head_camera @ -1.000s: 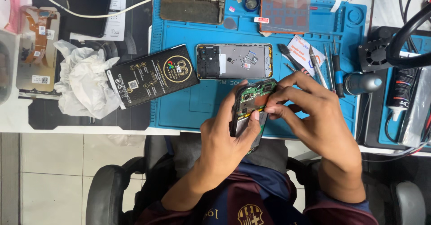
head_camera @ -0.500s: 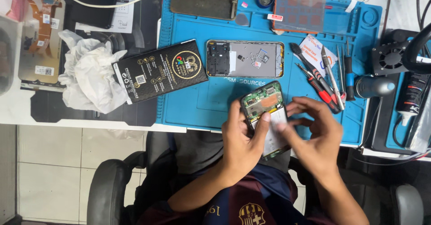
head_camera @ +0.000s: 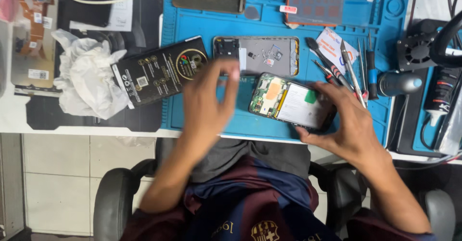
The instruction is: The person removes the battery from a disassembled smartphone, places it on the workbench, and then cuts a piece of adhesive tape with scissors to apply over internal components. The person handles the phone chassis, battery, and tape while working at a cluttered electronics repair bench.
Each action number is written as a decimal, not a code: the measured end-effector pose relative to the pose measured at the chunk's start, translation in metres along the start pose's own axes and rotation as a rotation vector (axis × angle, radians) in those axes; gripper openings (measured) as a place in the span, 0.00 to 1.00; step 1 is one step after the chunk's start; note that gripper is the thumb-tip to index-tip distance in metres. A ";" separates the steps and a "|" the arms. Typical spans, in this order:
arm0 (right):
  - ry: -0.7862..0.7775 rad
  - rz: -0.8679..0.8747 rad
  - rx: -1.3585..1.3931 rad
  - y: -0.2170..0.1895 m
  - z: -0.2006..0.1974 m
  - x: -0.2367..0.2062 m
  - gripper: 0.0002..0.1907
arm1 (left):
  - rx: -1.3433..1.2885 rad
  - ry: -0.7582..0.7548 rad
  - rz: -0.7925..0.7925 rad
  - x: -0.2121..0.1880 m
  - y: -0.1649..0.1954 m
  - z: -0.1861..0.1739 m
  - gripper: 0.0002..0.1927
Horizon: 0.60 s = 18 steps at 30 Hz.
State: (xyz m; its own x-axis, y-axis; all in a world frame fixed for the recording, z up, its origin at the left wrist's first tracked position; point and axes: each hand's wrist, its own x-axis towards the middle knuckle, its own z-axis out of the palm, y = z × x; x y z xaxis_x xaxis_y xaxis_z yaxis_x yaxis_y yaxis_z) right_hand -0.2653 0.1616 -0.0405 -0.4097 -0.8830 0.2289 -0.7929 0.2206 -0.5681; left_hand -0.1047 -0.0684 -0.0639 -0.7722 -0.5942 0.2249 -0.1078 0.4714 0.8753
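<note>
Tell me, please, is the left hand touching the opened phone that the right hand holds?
Apart. The head view shows the left hand raised over the blue mat, with bare mat between its fingers and the opened phone, which only the right hand grips.

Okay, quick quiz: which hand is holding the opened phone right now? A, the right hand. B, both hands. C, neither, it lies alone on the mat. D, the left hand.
A: the right hand grips the opened phone at its right end over the blue mat, while the left hand is lifted apart from it, blurred, fingers spread.
</note>
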 end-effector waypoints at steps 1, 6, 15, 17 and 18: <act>-0.031 0.013 0.009 0.002 0.000 -0.002 0.47 | 0.149 -0.068 0.020 0.015 -0.006 -0.005 0.06; -0.117 0.006 0.028 0.011 0.002 -0.005 0.48 | 0.477 -0.225 0.340 0.067 -0.013 0.001 0.10; -0.184 0.039 0.125 0.033 0.002 -0.003 0.49 | 0.561 -0.389 0.468 0.094 -0.021 0.016 0.05; -0.199 0.049 0.149 0.033 0.000 -0.002 0.47 | 0.576 -0.419 0.510 0.099 -0.019 0.017 0.05; -0.203 0.052 0.157 0.034 -0.001 -0.001 0.46 | 0.577 -0.428 0.548 0.103 -0.018 0.016 0.06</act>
State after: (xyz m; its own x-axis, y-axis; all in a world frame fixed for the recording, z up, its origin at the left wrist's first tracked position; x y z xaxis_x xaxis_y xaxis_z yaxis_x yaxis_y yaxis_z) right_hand -0.2921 0.1701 -0.0590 -0.3372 -0.9405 0.0419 -0.6867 0.2153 -0.6944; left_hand -0.1921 -0.1278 -0.0635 -0.9622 0.0489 0.2680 0.1355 0.9393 0.3151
